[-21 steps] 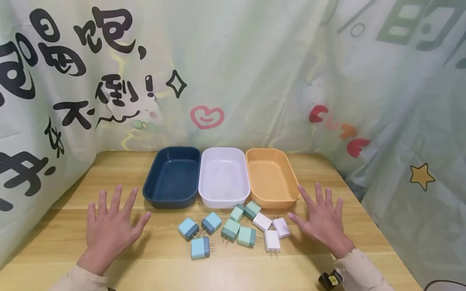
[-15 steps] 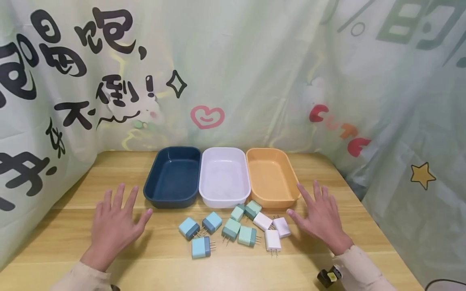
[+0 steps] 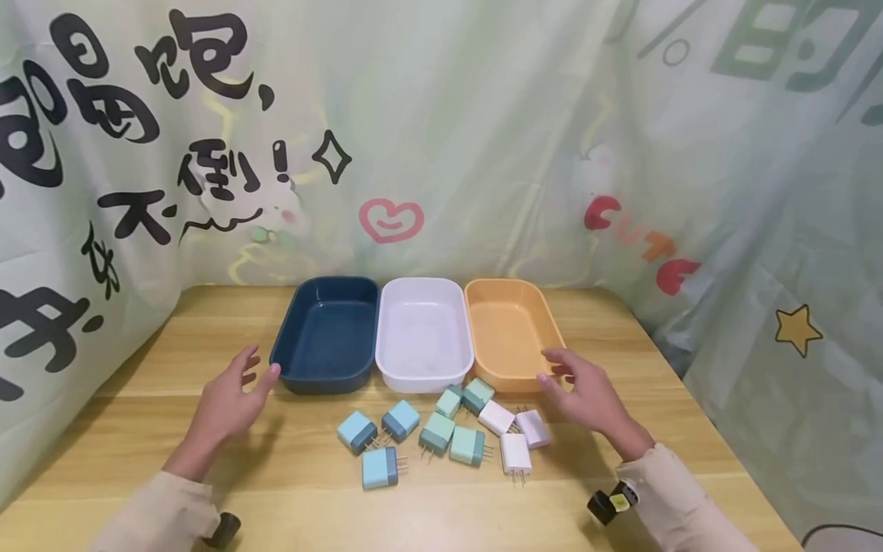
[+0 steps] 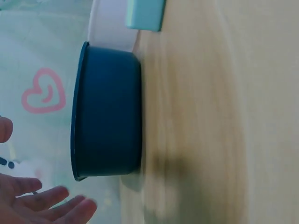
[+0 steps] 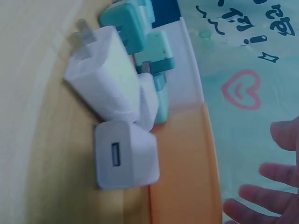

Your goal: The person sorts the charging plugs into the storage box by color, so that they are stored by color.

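Nothing is in my left hand (image 3: 231,395); its fingers bend slightly beside the left front of a navy tray (image 3: 327,383). In the left wrist view its fingers look apart from the tray's wall. My right hand (image 3: 586,395), also holding nothing, is by the right front corner of an orange tray (image 3: 513,337), partly covering its rim in the head view. Between the hands lie USB wall chargers with metal prongs: three blue ones (image 3: 380,468), several green ones (image 3: 437,433) and three white ones (image 3: 516,454). A white tray (image 3: 424,337) stands between the other two trays.
All three trays stand side by side near the back of the wooden table (image 3: 290,498). Behind and at the sides hangs a printed curtain (image 3: 469,138). A dark cable (image 3: 841,532) shows at the lower right corner.
Both hands have moved inward toward the outer trays. Their fingers, spread wide before, are now closer together and slightly bent. Trays and chargers have stayed in place.
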### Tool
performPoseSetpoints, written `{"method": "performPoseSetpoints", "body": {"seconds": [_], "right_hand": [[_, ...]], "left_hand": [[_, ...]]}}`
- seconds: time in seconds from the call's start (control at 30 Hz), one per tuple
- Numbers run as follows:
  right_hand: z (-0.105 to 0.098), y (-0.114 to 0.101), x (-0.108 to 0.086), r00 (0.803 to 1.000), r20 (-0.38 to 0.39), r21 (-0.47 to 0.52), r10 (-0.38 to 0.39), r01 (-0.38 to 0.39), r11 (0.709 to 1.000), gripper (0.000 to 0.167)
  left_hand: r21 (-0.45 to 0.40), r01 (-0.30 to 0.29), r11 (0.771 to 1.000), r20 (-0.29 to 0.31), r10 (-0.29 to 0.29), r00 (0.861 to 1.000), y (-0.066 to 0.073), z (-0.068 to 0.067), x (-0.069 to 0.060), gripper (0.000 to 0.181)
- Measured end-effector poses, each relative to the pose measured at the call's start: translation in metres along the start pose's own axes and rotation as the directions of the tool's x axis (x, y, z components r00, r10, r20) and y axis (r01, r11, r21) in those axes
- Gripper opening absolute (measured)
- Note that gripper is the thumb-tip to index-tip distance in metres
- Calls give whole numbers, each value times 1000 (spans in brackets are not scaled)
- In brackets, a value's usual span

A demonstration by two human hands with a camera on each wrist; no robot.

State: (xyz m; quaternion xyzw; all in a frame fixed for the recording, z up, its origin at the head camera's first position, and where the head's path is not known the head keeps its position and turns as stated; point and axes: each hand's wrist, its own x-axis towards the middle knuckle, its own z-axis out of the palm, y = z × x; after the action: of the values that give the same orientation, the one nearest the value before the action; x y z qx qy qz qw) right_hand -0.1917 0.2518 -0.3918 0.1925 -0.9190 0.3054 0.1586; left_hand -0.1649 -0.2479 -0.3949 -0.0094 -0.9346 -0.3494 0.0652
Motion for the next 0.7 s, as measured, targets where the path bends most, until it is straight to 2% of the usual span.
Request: {"method": "performPoseSetpoints", "body": {"seconds": [0.1,0.2,0.3,0.4,0.57,0.7], "right_hand": [[0,-5,4,998,54,87,28,-32,996,34],[1,-10,8,995,87,137,51,-63,989,31],[1,-15,12,993,107,161,56,-73,984,29],[1,-19,17,987,150,214,63,-95,972,29],[1,-26,26,961,265,352,82,-176,919,32],[6,-31,33,937,335,420,98,-242,875,35]], "left_hand": [[-67,53,996,56,-50,997,-1,-4,5,72],[-175,107,979,105,-89,991,-3,-8,9,75],[-297,154,942,142,-116,983,-6,-11,13,77],[-366,189,911,170,-134,976,-8,-13,17,78],[-422,245,873,220,-164,962,-10,-15,23,77],[-439,273,856,246,-178,953,-12,-17,26,76]]}}
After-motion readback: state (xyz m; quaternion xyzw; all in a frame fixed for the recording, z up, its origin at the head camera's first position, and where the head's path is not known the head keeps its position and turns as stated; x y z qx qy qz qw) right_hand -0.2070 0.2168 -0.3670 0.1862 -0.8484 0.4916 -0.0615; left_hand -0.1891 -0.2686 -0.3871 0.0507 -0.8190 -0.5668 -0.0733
